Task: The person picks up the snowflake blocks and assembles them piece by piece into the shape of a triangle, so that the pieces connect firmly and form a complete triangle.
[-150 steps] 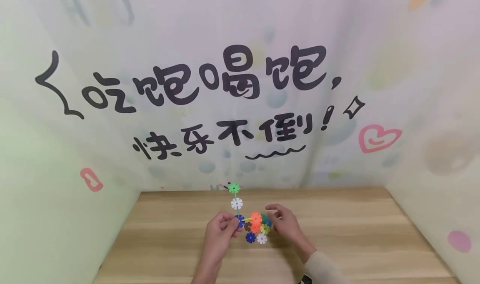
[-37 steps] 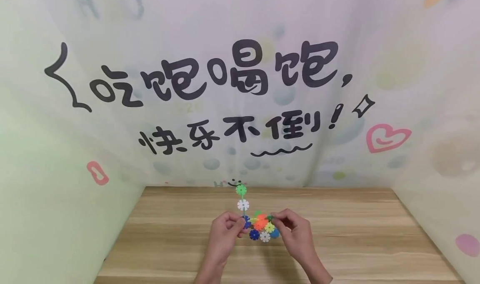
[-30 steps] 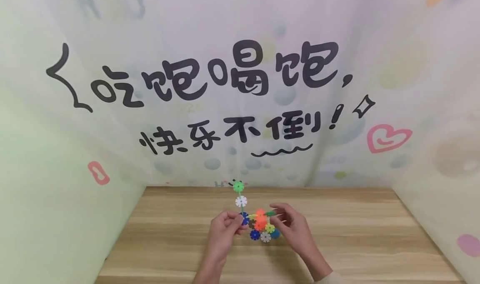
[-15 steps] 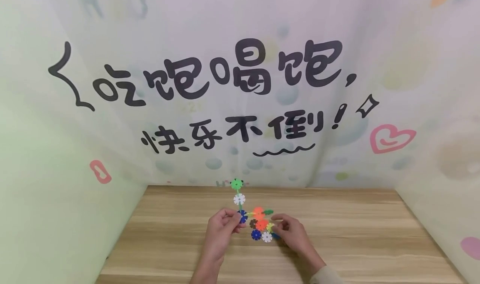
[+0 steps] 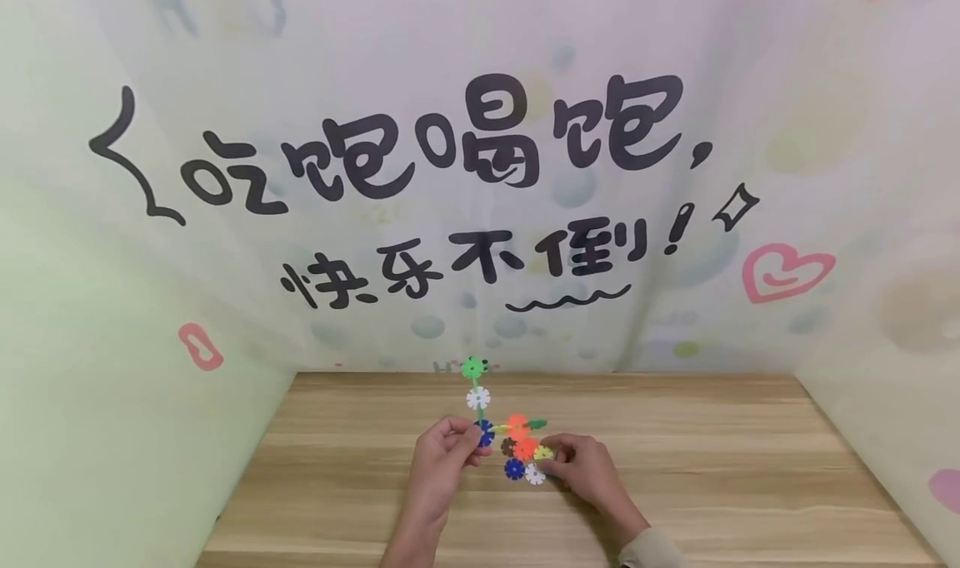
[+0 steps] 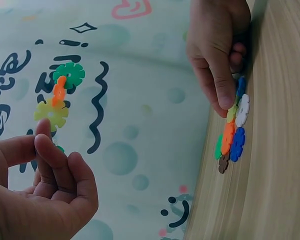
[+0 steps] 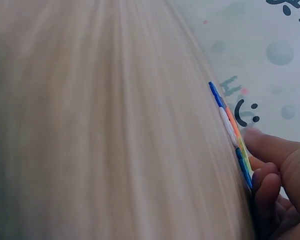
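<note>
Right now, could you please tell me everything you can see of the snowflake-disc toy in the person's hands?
The snowflake-disc toy is built of small notched discs that look like plastic: green, white, blue, orange, brown and yellow, slotted edge to edge. A thin column with a green disc at its top rises from a flat cluster near the wooden table. The left hand pinches the column's base; the right hand grips the cluster's right side.

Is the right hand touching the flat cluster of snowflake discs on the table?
Touching. The left wrist view shows the right hand with a fingertip pressed on the disc cluster.
</note>
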`<state>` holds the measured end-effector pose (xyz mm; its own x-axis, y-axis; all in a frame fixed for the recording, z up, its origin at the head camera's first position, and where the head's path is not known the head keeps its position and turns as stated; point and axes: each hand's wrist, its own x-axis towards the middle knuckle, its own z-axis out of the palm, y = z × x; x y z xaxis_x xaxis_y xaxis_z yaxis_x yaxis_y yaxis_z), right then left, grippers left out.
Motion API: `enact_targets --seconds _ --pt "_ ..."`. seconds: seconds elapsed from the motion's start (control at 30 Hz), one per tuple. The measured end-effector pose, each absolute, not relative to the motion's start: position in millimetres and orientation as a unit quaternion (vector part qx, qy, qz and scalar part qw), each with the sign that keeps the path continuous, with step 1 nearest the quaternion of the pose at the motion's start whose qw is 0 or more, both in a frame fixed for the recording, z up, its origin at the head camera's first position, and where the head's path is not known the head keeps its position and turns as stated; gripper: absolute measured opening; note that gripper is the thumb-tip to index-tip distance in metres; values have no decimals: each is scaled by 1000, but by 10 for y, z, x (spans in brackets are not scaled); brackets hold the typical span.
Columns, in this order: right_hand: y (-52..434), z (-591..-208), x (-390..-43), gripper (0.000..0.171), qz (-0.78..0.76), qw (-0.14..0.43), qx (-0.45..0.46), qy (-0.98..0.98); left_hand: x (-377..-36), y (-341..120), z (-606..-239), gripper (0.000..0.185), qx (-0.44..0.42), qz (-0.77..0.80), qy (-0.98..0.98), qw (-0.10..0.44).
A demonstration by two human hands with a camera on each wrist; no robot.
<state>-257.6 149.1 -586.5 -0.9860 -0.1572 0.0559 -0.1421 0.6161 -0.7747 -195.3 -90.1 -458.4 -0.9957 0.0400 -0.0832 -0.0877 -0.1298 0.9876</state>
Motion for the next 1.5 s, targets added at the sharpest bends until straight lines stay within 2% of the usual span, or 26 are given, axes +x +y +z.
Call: enact_targets --seconds 0.1,0.4,0.7,1.07,1.23,1.5 --pt "1489 -5847 -2574 40 -429 14 -79 900 -1993 -903 -4652 20 -15 752 658 43" --pt "1481 -5844 -2549 34 -431 6 -50 901 -2015 -897 -4732 22 -16 752 658 41" --pt "1489 -5875 -2492 33 -416 -32 -62 907 -2005 -896 -4740 24 -18 754 655 43" --pt "1494 -5870 -2442 25 -462 -27 -80 883 -1997 -901 -4720 25 -15 755 654 42" --pt "1488 -5731 -2395 20 -568 11 -34 822 -1979 -911 -4710 25 -11 755 654 42" --pt "1447 -5270 -2284 11 -657 -3 -34 753 -1976 -916 -4710 26 -9 752 657 42"
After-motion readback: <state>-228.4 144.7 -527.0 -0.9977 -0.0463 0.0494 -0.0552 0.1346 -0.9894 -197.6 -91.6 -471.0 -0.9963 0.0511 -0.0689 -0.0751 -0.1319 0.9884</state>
